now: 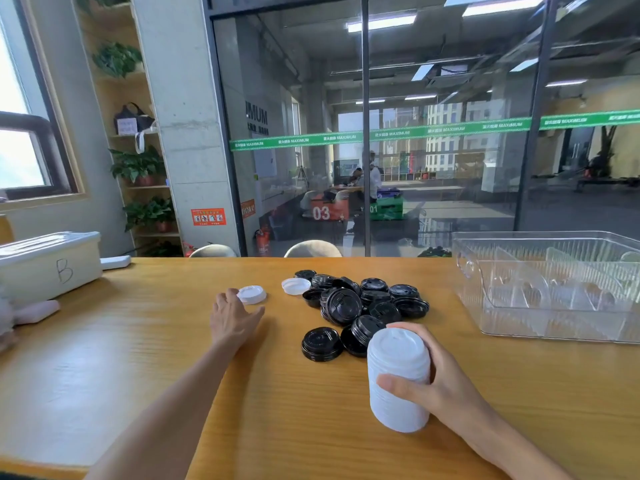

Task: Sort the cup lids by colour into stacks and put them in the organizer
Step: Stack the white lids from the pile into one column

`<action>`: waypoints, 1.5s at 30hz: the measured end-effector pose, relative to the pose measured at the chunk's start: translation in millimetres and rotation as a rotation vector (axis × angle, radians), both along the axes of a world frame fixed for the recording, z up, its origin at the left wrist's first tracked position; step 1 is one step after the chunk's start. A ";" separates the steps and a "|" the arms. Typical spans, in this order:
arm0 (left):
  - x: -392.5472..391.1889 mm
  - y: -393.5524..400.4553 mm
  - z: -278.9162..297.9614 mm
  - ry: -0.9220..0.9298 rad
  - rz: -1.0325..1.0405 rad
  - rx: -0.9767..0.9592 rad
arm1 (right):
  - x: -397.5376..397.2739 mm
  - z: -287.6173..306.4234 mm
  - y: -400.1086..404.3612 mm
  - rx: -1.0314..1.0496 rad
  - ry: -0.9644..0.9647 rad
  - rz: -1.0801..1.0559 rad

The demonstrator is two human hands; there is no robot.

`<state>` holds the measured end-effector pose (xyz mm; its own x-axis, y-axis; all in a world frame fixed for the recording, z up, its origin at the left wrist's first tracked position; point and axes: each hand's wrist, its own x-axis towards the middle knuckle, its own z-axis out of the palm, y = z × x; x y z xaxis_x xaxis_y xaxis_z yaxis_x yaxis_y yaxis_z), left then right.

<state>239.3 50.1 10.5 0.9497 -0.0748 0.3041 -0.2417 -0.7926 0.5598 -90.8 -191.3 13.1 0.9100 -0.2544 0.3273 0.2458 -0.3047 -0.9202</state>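
My right hand point(440, 382) grips a tall stack of white lids point(398, 375), held tilted just above the wooden table point(138, 341). My left hand point(233, 318) is stretched forward with fingers apart, its fingertips touching a single white lid point(252, 294). Another white lid point(295, 286) lies upside down a little to the right. A pile of several black lids point(363, 303) covers the middle of the table, and one black lid point(322, 343) sits apart at its front. The clear plastic organizer point(547, 327) stands at the right, with dividers inside.
A white lidded box marked "B" point(52, 265) stands at the table's left edge, with a pale soft object point(34, 311) in front of it. Two chair backs point(311, 249) show behind the far edge, before a glass wall.
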 end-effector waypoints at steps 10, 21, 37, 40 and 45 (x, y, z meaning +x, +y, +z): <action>30.7 -16.4 4.1 0.098 -0.102 0.126 | 1.7 -0.2 2.8 0.011 -0.021 0.021; 62.3 -25.6 -3.1 0.079 -0.080 0.156 | 2.3 -3.4 1.4 0.015 -0.003 0.023; 20.1 -43.2 11.5 -0.113 -0.150 -0.344 | 3.3 -5.4 -0.2 0.021 0.012 0.023; -2.9 -47.0 22.0 -0.156 -0.199 -0.417 | 2.9 -5.6 0.7 0.028 0.022 0.012; -55.6 -55.1 38.3 -0.169 -0.330 -0.521 | -0.2 -4.3 3.5 0.038 0.028 -0.002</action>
